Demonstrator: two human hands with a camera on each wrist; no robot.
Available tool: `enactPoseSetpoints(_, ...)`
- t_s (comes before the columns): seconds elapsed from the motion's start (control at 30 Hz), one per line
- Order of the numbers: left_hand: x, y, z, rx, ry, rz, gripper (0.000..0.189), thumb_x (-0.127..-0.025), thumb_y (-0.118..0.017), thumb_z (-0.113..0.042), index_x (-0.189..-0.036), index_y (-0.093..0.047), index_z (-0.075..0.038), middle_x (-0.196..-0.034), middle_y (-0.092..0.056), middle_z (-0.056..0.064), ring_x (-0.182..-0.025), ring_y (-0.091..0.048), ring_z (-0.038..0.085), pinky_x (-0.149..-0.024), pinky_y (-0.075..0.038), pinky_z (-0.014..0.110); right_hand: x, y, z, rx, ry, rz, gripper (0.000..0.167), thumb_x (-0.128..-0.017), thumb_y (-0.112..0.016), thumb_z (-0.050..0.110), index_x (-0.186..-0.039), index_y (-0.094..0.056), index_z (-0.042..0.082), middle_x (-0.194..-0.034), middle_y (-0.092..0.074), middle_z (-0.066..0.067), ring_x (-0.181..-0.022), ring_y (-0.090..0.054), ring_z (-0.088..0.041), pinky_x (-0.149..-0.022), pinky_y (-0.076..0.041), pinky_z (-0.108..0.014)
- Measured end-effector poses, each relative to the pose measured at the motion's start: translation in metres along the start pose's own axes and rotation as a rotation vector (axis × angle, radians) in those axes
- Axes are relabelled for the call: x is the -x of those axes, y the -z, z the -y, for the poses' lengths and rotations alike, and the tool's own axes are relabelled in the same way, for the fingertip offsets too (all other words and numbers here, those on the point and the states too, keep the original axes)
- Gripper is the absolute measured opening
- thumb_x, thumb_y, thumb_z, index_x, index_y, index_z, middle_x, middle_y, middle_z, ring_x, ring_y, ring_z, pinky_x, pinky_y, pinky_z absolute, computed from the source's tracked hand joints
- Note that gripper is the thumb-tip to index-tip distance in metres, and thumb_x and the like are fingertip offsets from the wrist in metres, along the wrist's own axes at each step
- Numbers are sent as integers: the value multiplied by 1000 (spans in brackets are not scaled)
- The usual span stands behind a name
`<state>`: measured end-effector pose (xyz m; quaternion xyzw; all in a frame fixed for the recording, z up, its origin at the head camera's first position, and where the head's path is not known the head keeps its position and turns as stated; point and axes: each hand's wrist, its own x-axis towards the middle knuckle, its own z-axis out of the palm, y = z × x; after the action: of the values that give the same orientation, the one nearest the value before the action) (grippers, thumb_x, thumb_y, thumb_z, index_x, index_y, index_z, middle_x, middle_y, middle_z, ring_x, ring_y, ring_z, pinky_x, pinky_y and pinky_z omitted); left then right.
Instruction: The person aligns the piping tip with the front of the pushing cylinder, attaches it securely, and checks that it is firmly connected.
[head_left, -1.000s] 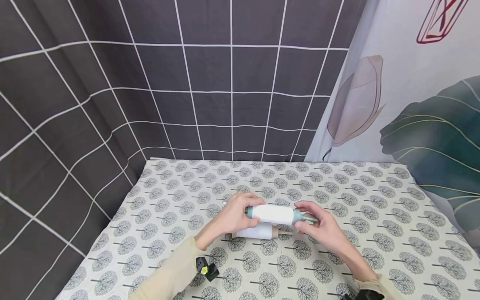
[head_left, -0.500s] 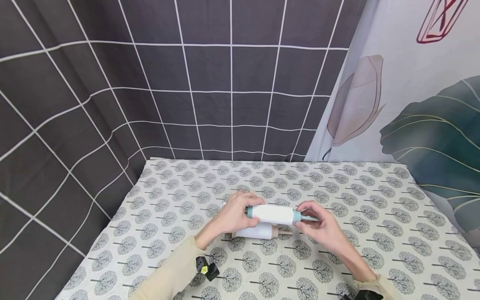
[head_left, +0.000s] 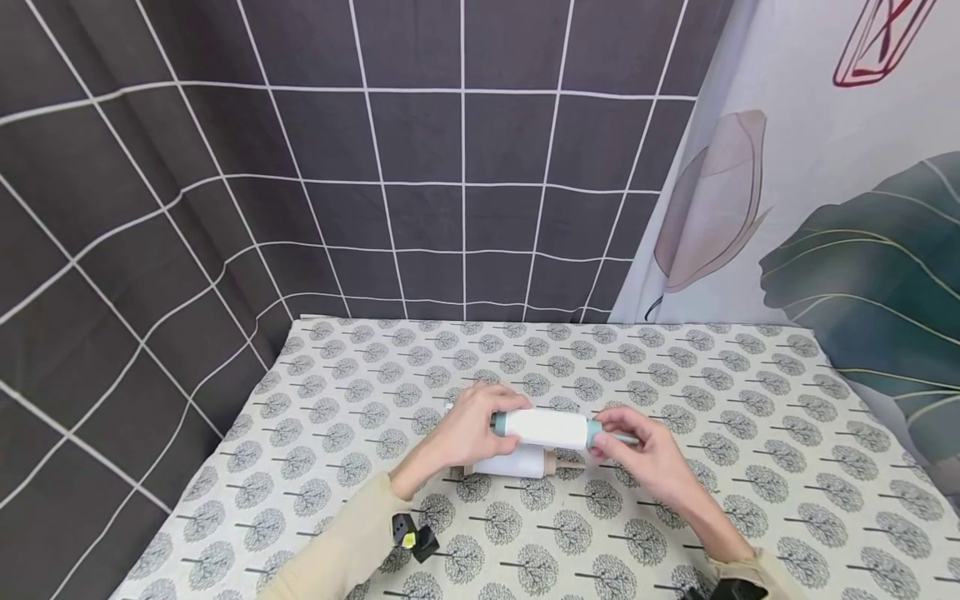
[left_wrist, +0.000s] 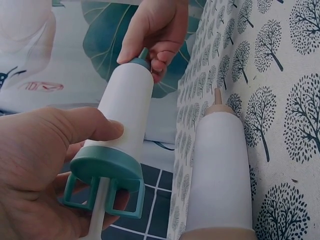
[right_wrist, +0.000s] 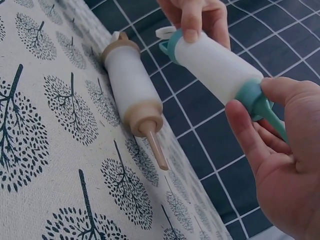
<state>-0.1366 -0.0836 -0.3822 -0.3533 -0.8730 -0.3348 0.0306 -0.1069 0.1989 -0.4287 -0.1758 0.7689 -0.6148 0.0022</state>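
A white piping syringe [head_left: 546, 428] with teal ends lies across between my two hands in the head view. My left hand [head_left: 472, 429] grips its barrel near the plunger end, thumb flat along the white wall. In the left wrist view the teal finger loops [left_wrist: 127, 197] and the pale plunger rod [left_wrist: 99, 212] show at that end. With thumb and fingers, my right hand [head_left: 645, 454] pinches the teal nozzle cap [right_wrist: 250, 97] at the other end; the nozzle points between its fingers. A second piping syringe [head_left: 517, 462], white with beige ends, lies on the cloth just below, partly covered by my left hand.
A pale tablecloth [head_left: 570, 533] with a grey tree print covers the table. Behind it hangs a dark curtain [head_left: 420, 217] with white grid lines, and at the right a white curtain [head_left: 810, 167] with leaf and flower prints.
My right thumb and fingers have shifted round the teal nozzle cap in a small turning motion. My left hand, the barrel and the beige-ended syringe stay where they were.
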Motion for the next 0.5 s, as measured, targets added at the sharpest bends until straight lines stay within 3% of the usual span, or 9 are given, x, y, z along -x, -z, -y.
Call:
enactPoseSetpoints(0.2, 0, 1, -1, -4, 15, 7, 45, -74, -83, -5, -118, -71, -6, -118, -69, 8, -105, -59, 24, -95, -42, 47, 0, 0, 3, 6, -18, 14, 24, -98, -62, 7, -113, -60, -11, -92, -68, -20, -75, -69, -27, -72, -59, -34)
enactPoseSetpoints(0.5, -1, -1, 0, -3, 10, 9, 45, -75, -82, -3, -118, -71, -3, -119, -69, 9, -107, -59, 25, -98, -42, 50, 1, 1, 3, -1, -52, 32, 28, -102, -57, 13, -110, -61, -13, -87, -67, -24, -67, -67, -37, -64, -59, -38)
